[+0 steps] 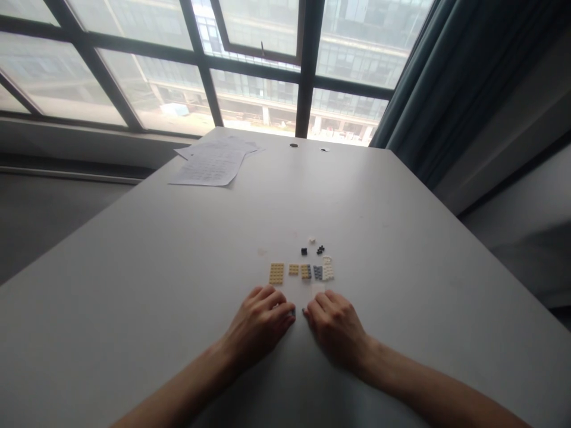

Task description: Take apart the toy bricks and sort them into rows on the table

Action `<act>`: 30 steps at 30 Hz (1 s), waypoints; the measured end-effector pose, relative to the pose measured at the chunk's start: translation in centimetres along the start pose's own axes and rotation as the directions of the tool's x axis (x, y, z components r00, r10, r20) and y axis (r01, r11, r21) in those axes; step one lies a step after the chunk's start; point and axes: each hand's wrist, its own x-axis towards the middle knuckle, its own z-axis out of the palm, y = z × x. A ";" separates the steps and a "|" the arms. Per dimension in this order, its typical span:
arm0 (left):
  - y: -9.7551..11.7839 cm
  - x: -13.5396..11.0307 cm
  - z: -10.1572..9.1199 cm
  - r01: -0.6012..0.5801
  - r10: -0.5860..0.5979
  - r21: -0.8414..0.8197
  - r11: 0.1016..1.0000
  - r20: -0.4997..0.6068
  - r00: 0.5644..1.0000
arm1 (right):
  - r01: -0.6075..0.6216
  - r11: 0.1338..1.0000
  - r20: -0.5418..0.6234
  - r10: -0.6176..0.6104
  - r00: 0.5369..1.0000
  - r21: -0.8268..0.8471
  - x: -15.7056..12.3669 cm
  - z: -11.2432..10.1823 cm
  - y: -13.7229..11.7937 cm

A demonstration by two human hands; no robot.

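Note:
My left hand [263,314] rests low over the table with its fingers closed on a small grey building brick [293,312], mostly hidden by the fingertips. A short gap away, my right hand [334,318] pinches another tiny grey brick [304,311]; only its end shows. Just beyond the hands lies a row of studded pieces: a tan plate [276,273], a smaller tan plate [293,269], a tan and grey piece [306,271], a grey piece [317,272] and a white piece [328,272].
Behind the row are a black brick [304,251], small black pieces [320,250] and a tiny white piece [311,240]. Printed sheets [209,163] lie at the white table's [379,208] far left. Windows stand beyond, and a dark curtain [428,89] hangs at the right.

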 end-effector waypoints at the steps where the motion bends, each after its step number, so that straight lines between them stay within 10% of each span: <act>1: 0.0 0.0 0.0 -0.002 0.002 0.000 1.000 0.002 1.000 | -0.008 1.000 0.006 0.008 1.000 -0.004 0.1 -0.1 0.0; 14: 0.0 -0.3 0.3 -0.044 0.045 0.024 0.999 -0.019 0.999 | -0.095 0.995 -0.014 0.095 0.995 0.036 -0.1 -0.8 0.4; 21: 0.0 -0.2 0.0 -0.077 0.078 0.026 0.997 -0.035 0.996 | 0.447 0.894 -0.073 -0.444 0.893 0.036 -0.4 -2.3 2.6; 30: 0.0 -0.2 0.0 -0.096 0.098 0.030 0.995 -0.070 0.993 | 0.488 0.873 -0.062 -0.486 0.872 0.005 0.2 -1.5 2.9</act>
